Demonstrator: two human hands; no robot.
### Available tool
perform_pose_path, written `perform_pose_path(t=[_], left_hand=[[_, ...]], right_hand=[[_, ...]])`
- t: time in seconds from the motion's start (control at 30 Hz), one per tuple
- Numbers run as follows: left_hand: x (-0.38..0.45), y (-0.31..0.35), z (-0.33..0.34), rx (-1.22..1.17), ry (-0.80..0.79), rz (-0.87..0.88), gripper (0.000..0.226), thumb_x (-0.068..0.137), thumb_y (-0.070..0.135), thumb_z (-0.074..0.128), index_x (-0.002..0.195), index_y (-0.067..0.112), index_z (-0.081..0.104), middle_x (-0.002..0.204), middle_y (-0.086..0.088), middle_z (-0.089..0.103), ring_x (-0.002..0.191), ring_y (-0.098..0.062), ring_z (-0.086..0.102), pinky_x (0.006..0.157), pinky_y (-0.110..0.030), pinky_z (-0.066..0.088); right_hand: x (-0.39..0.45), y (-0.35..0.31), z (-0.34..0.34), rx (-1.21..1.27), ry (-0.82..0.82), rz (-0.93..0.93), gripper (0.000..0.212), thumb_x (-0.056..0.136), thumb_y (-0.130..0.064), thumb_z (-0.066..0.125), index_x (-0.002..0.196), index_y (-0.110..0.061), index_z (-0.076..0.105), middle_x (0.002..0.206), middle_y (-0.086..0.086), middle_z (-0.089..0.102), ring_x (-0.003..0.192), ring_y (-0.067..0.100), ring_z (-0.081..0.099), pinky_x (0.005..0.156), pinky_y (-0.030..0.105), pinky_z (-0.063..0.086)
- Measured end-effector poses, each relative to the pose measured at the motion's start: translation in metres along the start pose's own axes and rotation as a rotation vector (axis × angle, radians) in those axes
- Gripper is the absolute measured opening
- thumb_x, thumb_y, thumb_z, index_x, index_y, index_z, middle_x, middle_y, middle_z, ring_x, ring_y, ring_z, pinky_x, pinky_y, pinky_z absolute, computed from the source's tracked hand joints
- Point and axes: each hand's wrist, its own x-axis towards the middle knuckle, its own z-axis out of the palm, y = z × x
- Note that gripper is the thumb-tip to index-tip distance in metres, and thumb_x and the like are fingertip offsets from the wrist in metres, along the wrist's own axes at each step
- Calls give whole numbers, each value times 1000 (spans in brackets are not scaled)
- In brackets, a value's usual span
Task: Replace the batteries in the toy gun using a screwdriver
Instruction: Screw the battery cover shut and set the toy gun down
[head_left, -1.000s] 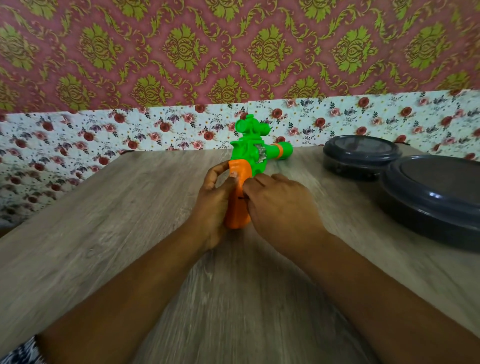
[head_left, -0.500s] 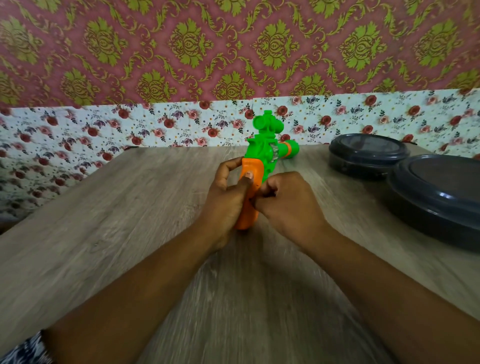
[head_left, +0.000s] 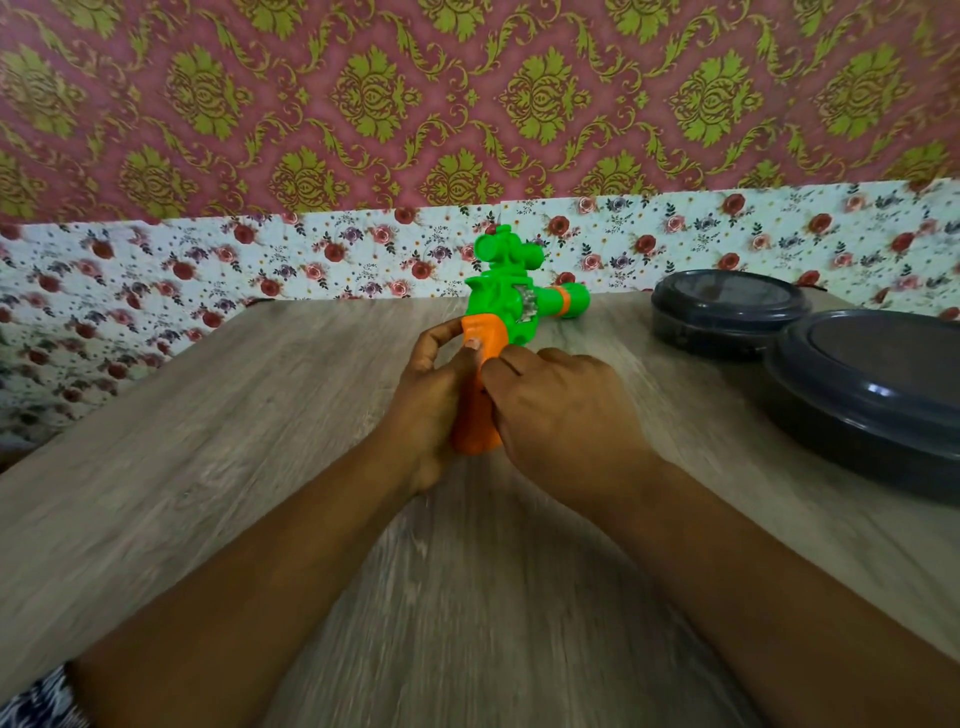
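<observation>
The toy gun (head_left: 511, 312) stands on the counter (head_left: 260, 415), orange handle toward the person, barrel pointing right. The left hand (head_left: 431, 395) grips the handle. The right hand (head_left: 561, 410) pinches it, fingers curled.

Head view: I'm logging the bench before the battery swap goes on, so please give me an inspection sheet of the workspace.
Surface: wooden table, grey-brown grain.
Job's things: toy gun, green body, orange grip, held upright on the table; no screwdriver or batteries seen.
Clutter: two dark round lidded containers at right, lids on.
Grippers: left hand wraps the grip; right hand fingers press on the grip.
Cables: nothing seen.
Surroundings: floral paper low on the wall, red and gold pattern above.
</observation>
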Motion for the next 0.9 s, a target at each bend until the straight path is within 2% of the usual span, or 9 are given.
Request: perform_pose_path(t=[0.17,0.33,0.43,0.5,0.6,0.67,0.7,0.77,0.9], left_hand=[[-1,-3,2,23,7,3,27,93,28,54,119,35,53,105,-6,69,94,-27,63,75,-39,51],[-5,-7,6,139,32,84,20,92,27,55,109,39,55,108,-8,69,102,-33,64,85,-55,51],[-5,-8,7,209,21,134,21,93,28,54,109,41,53,109,-12,67,98,-32,65,86,-51,51],[-5,-9,7,226,0,135,24,92,31,55,114,40,50,111,-12,66,97,-29,65,85,-48,52],[-4,-5,3,182,-10,106,24,91,31,57,114,38,53,118,-8,65,106,-30,63,91,-53,51],[-2,-3,0,134,-24,67,27,91,29,57,117,34,54,115,-9,67,105,-31,63,90,-54,49],[-1,-2,-2,109,-29,45,28,92,27,56,120,32,53,113,-10,68,101,-31,63,87,-53,50],[0,-1,-2,59,-41,12,30,92,25,54,122,31,52,112,-9,68,96,-27,63,80,-44,51],[2,-2,-3,1,-24,-7,28,93,24,52,120,30,53,106,-2,68,97,-25,62,84,-43,51]], right_hand=[[-5,6,5,45,-32,-13,26,53,-12,79,73,-8,63,61,6,61,38,25,53,38,22,31],[-1,0,2,416,-253,515,8,77,-20,60,78,-13,63,80,6,67,74,25,61,64,33,47],[4,6,2,929,-321,952,10,71,-7,63,68,2,61,65,15,60,43,13,52,44,22,40],[6,7,-3,1117,-407,1074,5,73,-2,63,73,2,59,63,16,48,28,3,34,34,14,26],[7,11,-2,784,-409,717,14,76,-12,63,80,1,62,71,16,60,53,15,55,51,30,45],[6,11,-2,410,-371,354,21,82,-21,58,99,-8,58,87,10,65,79,25,60,65,36,46],[6,12,-2,289,-315,211,24,84,-21,56,105,-10,54,89,9,65,81,27,61,62,35,43],[4,14,-5,88,-211,-26,24,77,-15,64,99,-8,59,76,9,64,62,30,62,48,30,33],[0,18,2,54,-120,-173,27,60,-9,78,82,-4,62,56,8,60,39,27,53,37,23,34]])
